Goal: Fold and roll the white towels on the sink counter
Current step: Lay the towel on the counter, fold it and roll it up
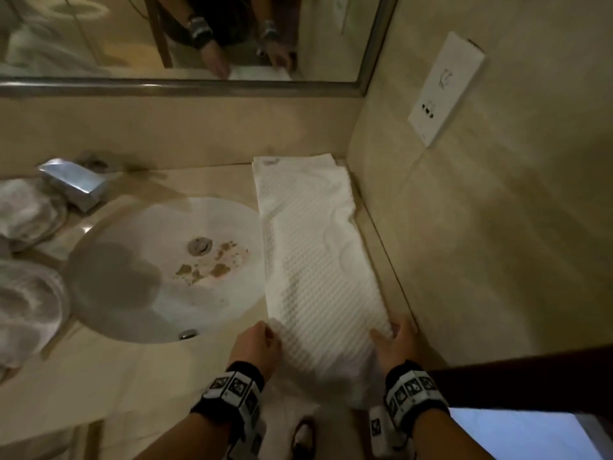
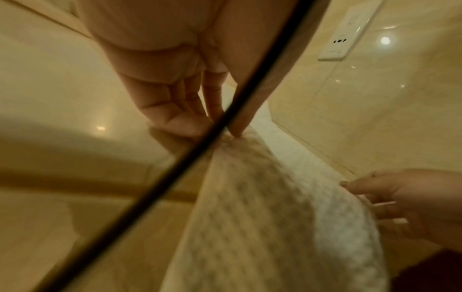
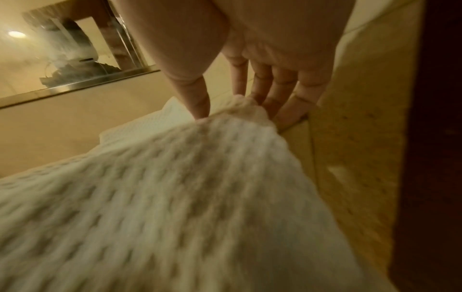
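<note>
A long white waffle-weave towel (image 1: 311, 247) lies folded in a narrow strip on the sink counter (image 1: 132, 376), running from the back wall to the front edge, right of the basin. Its near end hangs over the counter's front. My left hand (image 1: 257, 343) pinches the towel's left edge (image 2: 240, 197) between thumb and fingers (image 2: 185, 122). My right hand (image 1: 394, 340) pinches the right edge (image 3: 200, 177), the thumb on top and the fingers (image 3: 282, 102) beneath a bunched fold. Both hands hold the same towel near its front part.
A round white basin (image 1: 159, 270) with brown stains lies left of the towel, with a chrome faucet (image 1: 71, 182) behind it. More crumpled white towels (image 1: 26, 254) sit at the far left. A tiled side wall with a socket plate (image 1: 444, 91) stands close on the right; a mirror (image 1: 166, 34) is behind.
</note>
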